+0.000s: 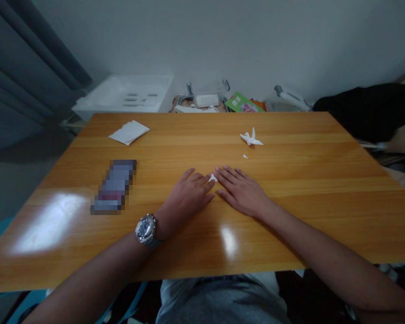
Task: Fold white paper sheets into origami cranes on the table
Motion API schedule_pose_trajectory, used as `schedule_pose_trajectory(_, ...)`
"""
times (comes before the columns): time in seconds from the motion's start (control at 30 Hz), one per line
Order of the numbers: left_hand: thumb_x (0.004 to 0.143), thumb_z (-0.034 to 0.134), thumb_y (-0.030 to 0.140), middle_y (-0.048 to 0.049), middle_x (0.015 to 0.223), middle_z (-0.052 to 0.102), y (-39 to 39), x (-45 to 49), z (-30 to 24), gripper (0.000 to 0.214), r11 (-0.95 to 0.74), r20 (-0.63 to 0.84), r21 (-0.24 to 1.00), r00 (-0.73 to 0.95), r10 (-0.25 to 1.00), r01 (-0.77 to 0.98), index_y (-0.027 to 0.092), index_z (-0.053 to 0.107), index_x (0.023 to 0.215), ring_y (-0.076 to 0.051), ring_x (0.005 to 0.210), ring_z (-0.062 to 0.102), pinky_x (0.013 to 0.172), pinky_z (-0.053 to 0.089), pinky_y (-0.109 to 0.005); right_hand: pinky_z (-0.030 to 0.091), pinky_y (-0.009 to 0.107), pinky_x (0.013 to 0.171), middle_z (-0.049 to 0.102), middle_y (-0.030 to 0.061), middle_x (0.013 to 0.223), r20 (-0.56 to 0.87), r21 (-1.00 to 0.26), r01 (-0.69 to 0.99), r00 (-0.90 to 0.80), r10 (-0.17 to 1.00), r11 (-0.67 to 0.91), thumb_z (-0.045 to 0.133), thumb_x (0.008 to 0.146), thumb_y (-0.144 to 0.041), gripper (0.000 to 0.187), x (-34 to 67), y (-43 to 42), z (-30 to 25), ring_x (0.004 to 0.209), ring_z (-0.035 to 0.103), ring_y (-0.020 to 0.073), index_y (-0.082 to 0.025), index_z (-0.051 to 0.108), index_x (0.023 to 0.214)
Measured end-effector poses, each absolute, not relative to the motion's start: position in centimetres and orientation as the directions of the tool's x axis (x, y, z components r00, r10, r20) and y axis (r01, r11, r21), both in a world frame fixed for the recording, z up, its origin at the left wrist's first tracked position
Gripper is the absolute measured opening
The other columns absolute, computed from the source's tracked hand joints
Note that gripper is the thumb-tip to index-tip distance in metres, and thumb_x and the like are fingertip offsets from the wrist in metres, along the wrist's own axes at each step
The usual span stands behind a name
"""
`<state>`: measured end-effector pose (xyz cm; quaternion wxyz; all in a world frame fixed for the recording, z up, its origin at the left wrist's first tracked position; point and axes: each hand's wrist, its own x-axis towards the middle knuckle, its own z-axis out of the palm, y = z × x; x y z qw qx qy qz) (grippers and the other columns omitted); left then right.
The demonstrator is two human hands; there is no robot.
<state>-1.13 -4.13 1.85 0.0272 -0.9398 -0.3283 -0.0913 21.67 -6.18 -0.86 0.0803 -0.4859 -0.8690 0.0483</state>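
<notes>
A small piece of white paper (213, 178) lies on the wooden table between my two hands, partly covered by fingertips. My left hand (192, 189), with a silver watch on its wrist, rests palm down, its fingers apart and the index fingertip at the paper's left side. From the other side my right hand (241, 189) lies flat with fingers stretched, the fingertips at the paper's right edge. Beyond my right hand a folded white paper crane (251, 137) stands on the table. A tiny white paper scrap (245, 156) lies just in front of the crane.
A stack of white paper (129, 132) lies at the table's back left. In front of it is a blurred-out phone-like object (114, 186). Behind the table (290, 171) are a white plastic tray (135, 92), a green booklet (243, 103) and dark cloth (367, 108) at right.
</notes>
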Motion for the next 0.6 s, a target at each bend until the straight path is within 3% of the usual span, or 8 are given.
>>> schedule_pose_trajectory(0.13, 0.100, 0.059, 0.036, -0.0098, 0.124, 0.071, -4.0, -1.2, 1.7, 0.035, -0.783, 0.178, 0.010, 0.770, 0.613, 0.622, 0.016, 0.064, 0.129, -0.026, 0.110, 0.063, 0.114, 0.035, -0.049, 0.025, 0.050, 0.127, 0.032, 0.0043, 0.167, 0.086, -0.160, 0.857, -0.483, 0.871, 0.490, 0.032, 0.107, -0.050, 0.062, 22.2, -6.1, -0.9, 0.156, 0.027, 0.0252, -0.021, 0.032, 0.162)
schedule_pose_trajectory(0.3, 0.099, 0.060, 0.034, -0.0106, 0.129, 0.069, -3.9, -1.2, 1.6, 0.031, -0.784, 0.192, 0.036, 0.766, 0.614, 0.619, 0.018, 0.063, 0.126, -0.027, 0.113, 0.062, 0.114, 0.036, -0.049, 0.029, 0.052, 0.125, 0.036, 0.0088, 0.165, 0.121, -0.182, 0.886, -0.411, 0.903, 0.428, 0.033, 0.108, -0.048, 0.062, 23.1, -5.6, -1.0, 0.154, 0.031, 0.0273, -0.018, 0.034, 0.161)
schedule_pose_trajectory(0.6, 0.100, 0.058, 0.030, -0.0117, 0.120, 0.069, -3.9, -1.0, 1.6, 0.031, -0.769, 0.228, 0.147, 0.735, 0.639, 0.623, 0.018, 0.063, 0.128, -0.026, 0.113, 0.062, 0.111, 0.039, -0.048, 0.032, 0.053, 0.124, 0.041, 0.0092, 0.163, 0.172, -0.207, 0.867, -0.425, 0.889, 0.454, 0.038, 0.107, -0.048, 0.060, 23.5, -5.3, -1.1, 0.153, 0.034, 0.0291, -0.022, 0.036, 0.160)
